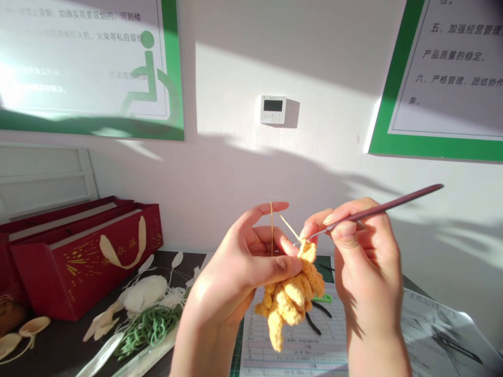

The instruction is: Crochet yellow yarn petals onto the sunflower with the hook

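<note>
Two hands up over the papers (283,348) — my left hand (243,256) pinches the yellow crochet (293,298) between thumb and fingers, index finger stretched out with the strand (271,228) over it. My right hand (365,256), fingers closed, holds the hook (387,207) slantwise, tip at the crochet's top. Below are black handles (313,324) — off left, green yarn (147,331) and a red bag (84,275).

The yarn piece (291,298) looks rough, the crochet hook (396,203) smooth.

Left hand (251,256) pinching, forefinger (280,206) raised; right hand (363,246) pinching.
</note>
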Motion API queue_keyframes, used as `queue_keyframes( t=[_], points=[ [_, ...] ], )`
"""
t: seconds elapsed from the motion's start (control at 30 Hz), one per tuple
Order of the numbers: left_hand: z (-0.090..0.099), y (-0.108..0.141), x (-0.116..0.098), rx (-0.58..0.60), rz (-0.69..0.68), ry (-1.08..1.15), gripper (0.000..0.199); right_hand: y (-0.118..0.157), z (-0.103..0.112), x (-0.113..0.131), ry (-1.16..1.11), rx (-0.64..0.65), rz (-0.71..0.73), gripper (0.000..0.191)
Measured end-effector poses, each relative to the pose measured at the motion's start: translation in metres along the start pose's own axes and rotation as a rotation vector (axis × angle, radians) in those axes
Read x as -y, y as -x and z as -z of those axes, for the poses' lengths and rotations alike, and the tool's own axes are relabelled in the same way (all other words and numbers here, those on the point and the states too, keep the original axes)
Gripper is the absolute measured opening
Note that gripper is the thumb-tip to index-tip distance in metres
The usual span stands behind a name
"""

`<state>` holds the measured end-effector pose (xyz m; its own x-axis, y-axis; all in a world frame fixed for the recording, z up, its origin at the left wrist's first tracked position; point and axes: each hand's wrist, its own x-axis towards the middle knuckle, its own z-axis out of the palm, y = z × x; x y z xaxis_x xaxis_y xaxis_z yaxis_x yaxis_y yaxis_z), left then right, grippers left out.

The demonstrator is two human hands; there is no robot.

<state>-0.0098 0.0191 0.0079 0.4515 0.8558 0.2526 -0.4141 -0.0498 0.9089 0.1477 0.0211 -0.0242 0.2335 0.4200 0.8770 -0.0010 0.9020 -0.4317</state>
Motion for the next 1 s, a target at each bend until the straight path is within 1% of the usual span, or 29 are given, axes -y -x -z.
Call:
queue_keyframes(
  t=[0.1, 0.33, 0.47, 0.57, 0.63, 0.73, 0.83, 0.9, 1.0],
  points=[
    [-0.001, 0.0, 0.0, 0.007, 0.004, 0.029, 0.086, -0.001, 0.001, -0.001, -0.013, 0.023, -0.009, 0.005],
    [0.001, 0.0, 0.002, 0.043, -0.008, 0.03, 0.088, -0.001, 0.0, -0.002, -0.014, 0.022, -0.013, 0.007],
    [0.003, 0.0, 0.003, 0.05, -0.009, 0.028, 0.081, -0.002, 0.001, -0.002, -0.046, 0.027, -0.031, 0.007],
    [0.004, 0.0, 0.002, 0.043, 0.006, 0.015, 0.075, -0.003, 0.004, -0.003, -0.087, 0.062, -0.033, 0.008],
    [0.004, 0.0, 0.001, 0.041, 0.012, 0.007, 0.072, -0.004, 0.006, -0.004, -0.106, 0.103, -0.01, 0.009],
    [0.005, -0.002, 0.001, 0.044, 0.026, 0.014, 0.074, -0.006, 0.01, -0.006, -0.125, 0.175, 0.05, 0.006],
    [0.006, -0.003, 0.002, 0.038, 0.023, 0.031, 0.076, -0.006, 0.013, -0.005, -0.088, 0.231, 0.125, 0.007],
    [0.006, -0.004, 0.003, 0.028, 0.014, 0.035, 0.075, -0.006, 0.014, -0.003, -0.036, 0.246, 0.174, 0.009],
    [0.006, -0.004, 0.004, 0.018, 0.004, 0.037, 0.073, -0.004, 0.013, -0.001, 0.018, 0.231, 0.23, 0.009]
  ],
)
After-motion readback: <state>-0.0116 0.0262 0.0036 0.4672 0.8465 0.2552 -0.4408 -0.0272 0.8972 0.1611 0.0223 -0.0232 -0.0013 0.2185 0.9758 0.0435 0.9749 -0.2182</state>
